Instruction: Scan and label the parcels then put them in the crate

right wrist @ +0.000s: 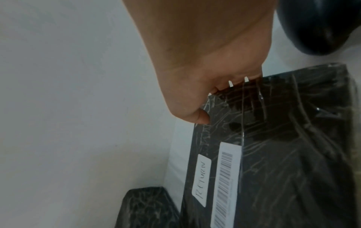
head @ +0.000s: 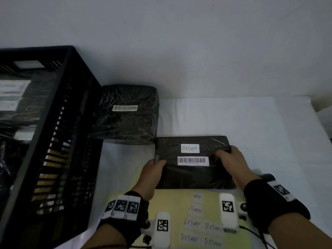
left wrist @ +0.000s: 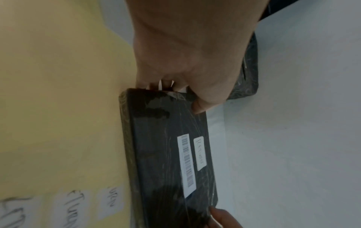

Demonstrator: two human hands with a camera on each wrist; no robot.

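Flat black parcel (head: pixel 193 175) sits on the white table (head: pixel 251 119), near edge over the yellow label sheet (head: pixel 172 203). My left hand (head: pixel 152 172) and right hand (head: pixel 231 161) clamp its short ends, thumbs on top. RETURN sticker (head: pixel 190 148) is already on, so I reckon it goes to the black crate (head: pixel 53 141) on my left.

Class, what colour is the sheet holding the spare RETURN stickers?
Pale yellow sheet; it shows best in the head view.
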